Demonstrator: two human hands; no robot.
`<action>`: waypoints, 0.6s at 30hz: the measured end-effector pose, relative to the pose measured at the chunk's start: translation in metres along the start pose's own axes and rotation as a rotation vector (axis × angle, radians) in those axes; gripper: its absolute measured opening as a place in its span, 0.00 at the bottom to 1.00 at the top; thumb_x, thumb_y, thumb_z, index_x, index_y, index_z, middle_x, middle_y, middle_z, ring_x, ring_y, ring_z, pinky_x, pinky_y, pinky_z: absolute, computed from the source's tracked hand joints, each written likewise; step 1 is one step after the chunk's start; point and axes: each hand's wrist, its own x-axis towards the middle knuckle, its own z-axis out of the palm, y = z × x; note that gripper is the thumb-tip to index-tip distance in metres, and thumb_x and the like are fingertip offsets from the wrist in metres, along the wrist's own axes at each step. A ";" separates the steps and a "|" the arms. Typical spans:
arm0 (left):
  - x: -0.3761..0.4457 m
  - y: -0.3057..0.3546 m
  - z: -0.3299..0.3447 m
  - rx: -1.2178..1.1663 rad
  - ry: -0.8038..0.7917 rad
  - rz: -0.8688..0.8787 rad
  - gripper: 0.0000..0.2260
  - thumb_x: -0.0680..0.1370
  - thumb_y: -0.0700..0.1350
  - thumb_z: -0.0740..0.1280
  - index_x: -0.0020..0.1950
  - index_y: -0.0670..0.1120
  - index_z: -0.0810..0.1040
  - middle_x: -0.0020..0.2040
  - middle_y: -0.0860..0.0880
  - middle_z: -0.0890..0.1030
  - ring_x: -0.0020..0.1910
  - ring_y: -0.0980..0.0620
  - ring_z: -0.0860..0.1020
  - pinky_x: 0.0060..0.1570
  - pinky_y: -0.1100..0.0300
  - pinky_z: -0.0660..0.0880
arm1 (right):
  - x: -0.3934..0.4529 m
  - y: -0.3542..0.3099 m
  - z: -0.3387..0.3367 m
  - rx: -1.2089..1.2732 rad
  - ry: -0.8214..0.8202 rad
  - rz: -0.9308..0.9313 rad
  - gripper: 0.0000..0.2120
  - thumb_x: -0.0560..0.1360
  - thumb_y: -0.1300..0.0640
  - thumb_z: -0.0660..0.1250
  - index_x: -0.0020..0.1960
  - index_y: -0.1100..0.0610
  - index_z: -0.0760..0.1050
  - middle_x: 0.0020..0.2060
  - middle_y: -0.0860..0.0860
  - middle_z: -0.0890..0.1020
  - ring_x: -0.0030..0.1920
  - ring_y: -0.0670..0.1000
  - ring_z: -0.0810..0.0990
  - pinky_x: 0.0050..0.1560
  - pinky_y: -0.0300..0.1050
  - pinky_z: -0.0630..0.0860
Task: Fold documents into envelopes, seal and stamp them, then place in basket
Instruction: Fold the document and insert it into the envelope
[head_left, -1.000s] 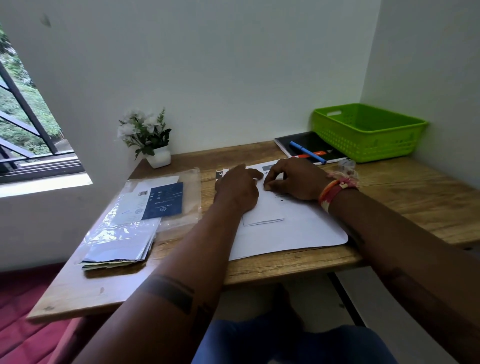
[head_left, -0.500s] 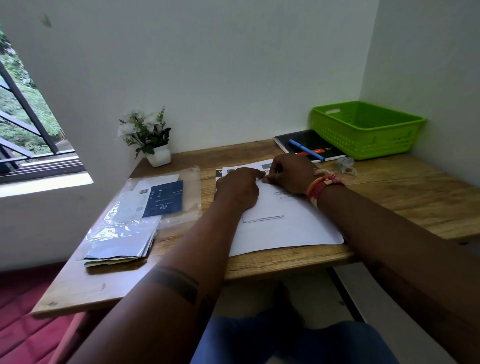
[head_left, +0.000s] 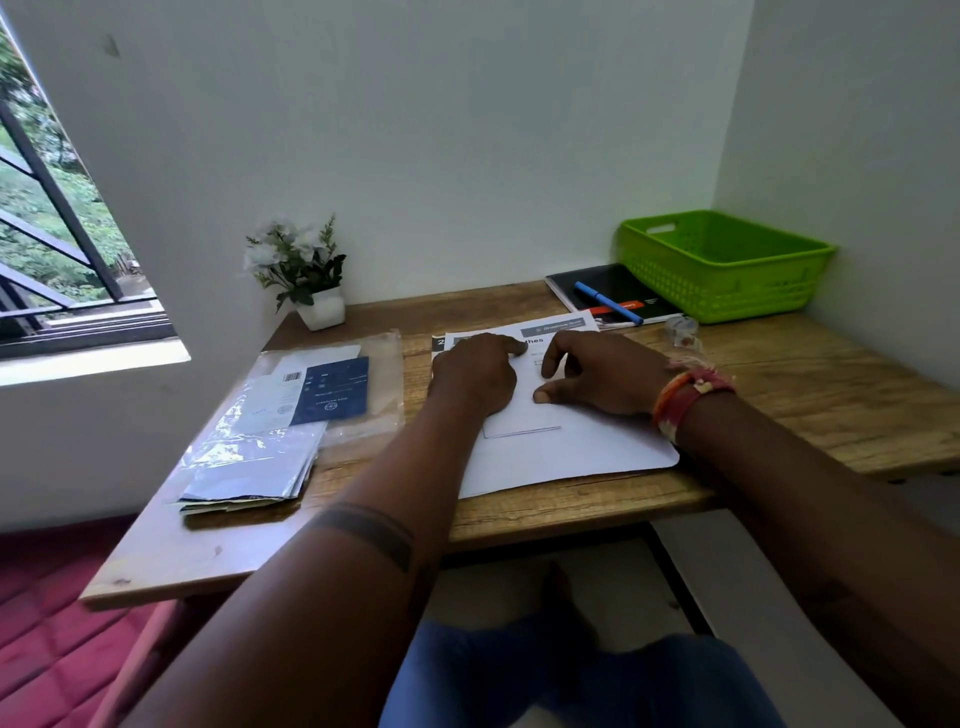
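Well to the left of the left hand (head_left: 475, 376), a clear plastic sleeve of blue and white envelopes (head_left: 260, 447) is lying on the tabletop (head_left: 831, 395), and beyond it a small white pot of flowers (head_left: 306, 275) is standing against the wall. The left hand is resting palm down on the documents (head_left: 571, 452), its fingers loosely curled and the index finger stretching toward the printed heading at the far edge; it is gripping nothing, only pressing the paper flat. A smaller folded sheet (head_left: 524, 421) is lying on top of the larger page, partly under this hand. Just to the right, almost touching it, the right hand (head_left: 602, 371) is hovering half open over the same paper, thumb and fingertips arched down onto the sheet, pinching nothing that can be made out. A red and orange band is circling that wrist. Beyond the right hand a black notebook (head_left: 618, 291) is carrying a blue pen (head_left: 608, 302), a small roll of tape (head_left: 683, 332) is sitting near it, and farther right the green basket (head_left: 727, 270) is standing in the corner.
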 end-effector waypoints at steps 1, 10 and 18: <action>0.000 0.000 0.000 -0.001 0.001 0.002 0.24 0.79 0.42 0.57 0.70 0.62 0.75 0.72 0.54 0.74 0.71 0.49 0.71 0.68 0.49 0.69 | -0.003 0.000 -0.001 0.013 -0.012 -0.003 0.18 0.70 0.38 0.73 0.54 0.46 0.75 0.44 0.46 0.79 0.44 0.46 0.77 0.43 0.43 0.71; 0.000 -0.001 0.002 0.000 0.010 0.008 0.23 0.80 0.42 0.56 0.70 0.62 0.74 0.74 0.53 0.73 0.72 0.48 0.71 0.68 0.49 0.70 | -0.029 -0.003 -0.007 0.040 -0.081 -0.041 0.18 0.71 0.39 0.72 0.56 0.44 0.73 0.45 0.45 0.77 0.45 0.46 0.76 0.41 0.40 0.68; -0.001 -0.001 0.002 0.004 0.024 0.007 0.23 0.80 0.42 0.56 0.70 0.62 0.75 0.73 0.54 0.74 0.71 0.49 0.71 0.67 0.50 0.70 | -0.035 -0.001 -0.010 0.052 -0.124 -0.084 0.19 0.71 0.39 0.72 0.59 0.42 0.73 0.45 0.44 0.77 0.44 0.44 0.76 0.42 0.38 0.69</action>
